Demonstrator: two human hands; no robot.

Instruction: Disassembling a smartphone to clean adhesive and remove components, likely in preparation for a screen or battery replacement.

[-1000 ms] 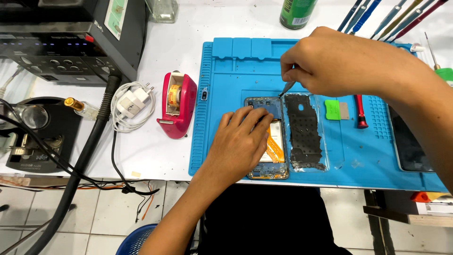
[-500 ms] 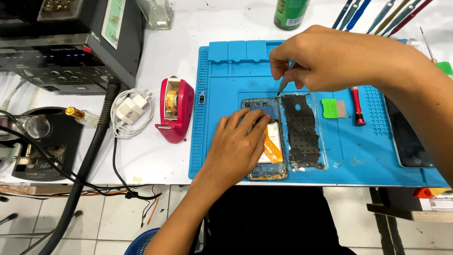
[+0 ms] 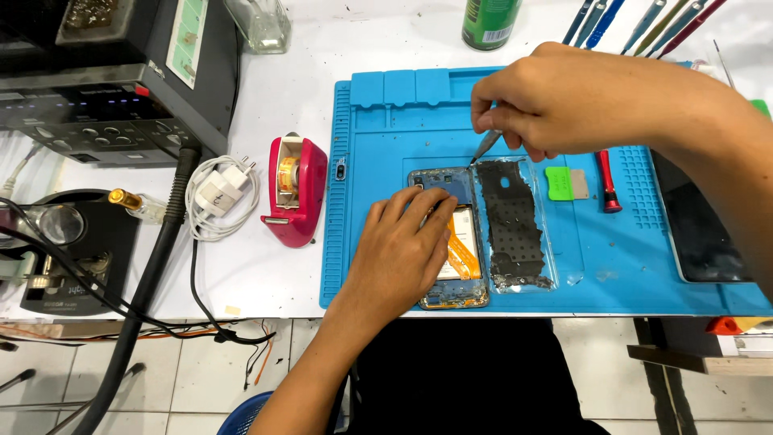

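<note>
Across the white workbench (image 3: 386, 48) I see the big blue repair mat (image 3: 612, 266) filling the middle, and on it the opened smartphone (image 3: 463, 262) lies face down, its orange flex and blue frame showing, just beside the peeled black back cover (image 3: 515, 225) to its right. Compared with a second ago, my right hand (image 3: 580, 97) has slid a little leftward and lower, so the tip of the metal tweezers (image 3: 485, 145) it pinches now sits at the phone's top edge, right by the seam between frame and cover; I judge the work has moved to that upper corner. My left hand (image 3: 398, 258) stays flat on the phone, fingers spread and pressing it to the mat, closed around nothing. Left of the mat stand the black rework station (image 3: 97, 89), its thick hose (image 3: 153, 266), the pink tape dispenser (image 3: 296, 189) and a coiled white charger (image 3: 219, 193). On the mat's right lie a dark screen panel (image 3: 700, 217), a red-handled screwdriver (image 3: 606, 181) and a green pry card (image 3: 560, 183). A green can (image 3: 489, 22) stands behind. My own right forearm hides much of the mat's far corner.
</note>
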